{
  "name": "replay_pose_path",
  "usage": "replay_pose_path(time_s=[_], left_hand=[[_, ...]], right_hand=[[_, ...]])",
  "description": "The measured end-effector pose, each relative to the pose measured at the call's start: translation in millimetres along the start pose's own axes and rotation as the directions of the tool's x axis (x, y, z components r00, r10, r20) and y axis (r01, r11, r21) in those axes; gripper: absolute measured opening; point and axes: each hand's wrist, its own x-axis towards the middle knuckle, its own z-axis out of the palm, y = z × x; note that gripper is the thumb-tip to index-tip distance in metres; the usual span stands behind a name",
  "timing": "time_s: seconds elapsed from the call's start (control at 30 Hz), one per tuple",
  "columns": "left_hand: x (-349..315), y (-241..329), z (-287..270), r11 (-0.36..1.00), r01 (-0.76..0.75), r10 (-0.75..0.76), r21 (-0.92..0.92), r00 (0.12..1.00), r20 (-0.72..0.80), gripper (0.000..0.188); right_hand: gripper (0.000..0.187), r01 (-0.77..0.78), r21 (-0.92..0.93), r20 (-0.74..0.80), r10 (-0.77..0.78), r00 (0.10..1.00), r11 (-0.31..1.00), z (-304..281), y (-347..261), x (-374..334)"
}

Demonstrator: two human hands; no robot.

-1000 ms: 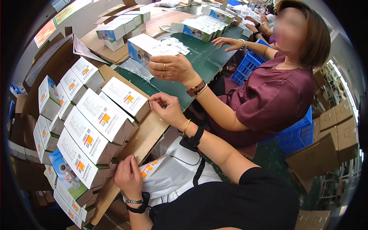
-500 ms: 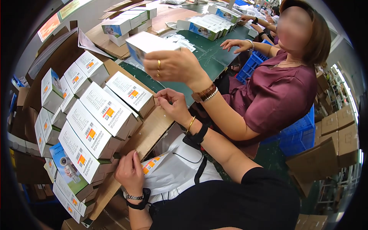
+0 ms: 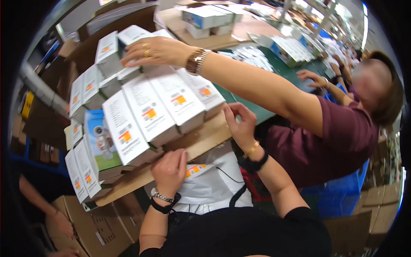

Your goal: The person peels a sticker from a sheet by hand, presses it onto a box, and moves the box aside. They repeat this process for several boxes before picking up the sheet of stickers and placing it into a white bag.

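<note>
White cartons (image 3: 147,113) with orange stickers stand in rows on a brown cardboard sheet (image 3: 205,143) in front of me. Close to the board's near edge, my left hand (image 3: 170,171) is closed at the edge of a white sheet with orange stickers (image 3: 197,171), which hangs over my lap. My right hand (image 3: 240,124) is beside the nearest right carton (image 3: 204,92), thumb and fingers pinched; anything between them is too small to make out. From the right, a co-worker's hand (image 3: 158,51) reaches across to the far cartons, its fingertips beside one of them.
The co-worker (image 3: 295,141) sits close on my right, one arm stretched over the cartons. More cartons (image 3: 209,17) stand on the table beyond, near scattered white papers (image 3: 252,55). Blue crates (image 3: 342,192) are at right. Another person's hand (image 3: 64,225) rests by a brown box (image 3: 98,222) at lower left.
The co-worker's hand, which held a carton in the air, has moved left and down over the far cartons. My view has shifted; my hands keep much the same pose.
</note>
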Motion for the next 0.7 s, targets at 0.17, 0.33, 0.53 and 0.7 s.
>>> replay_pose_path(time_s=[0.17,0.33,0.53,0.7], left_hand=[[-0.7,3.0,-0.4,0.999,-0.002,0.002,0.032,1.0,-0.007,0.006],[-5.1,-6.9,3.0,1.0,0.003,-0.002,0.007,0.998,-0.063,0.007],[-2.8,-6.1,3.5,1.0,0.031,-0.031,-0.001,0.999,-0.017,0.009],[-17.8,-12.9,9.1,0.997,-0.062,0.065,0.045,0.995,-0.072,0.015]], right_hand=[[0.014,0.27,0.353,0.251,-0.369,0.895,0.896,-17.7,-137.8,48.0],[0.048,0.487,0.124,0.273,-0.501,0.821,0.865,56.2,-176.5,121.1],[0.111,0.296,-0.373,0.543,-0.053,0.838,0.879,133.4,-119.0,227.3],[0.087,0.049,-0.116,0.659,0.04,0.751,0.992,171.1,-89.9,234.4]])
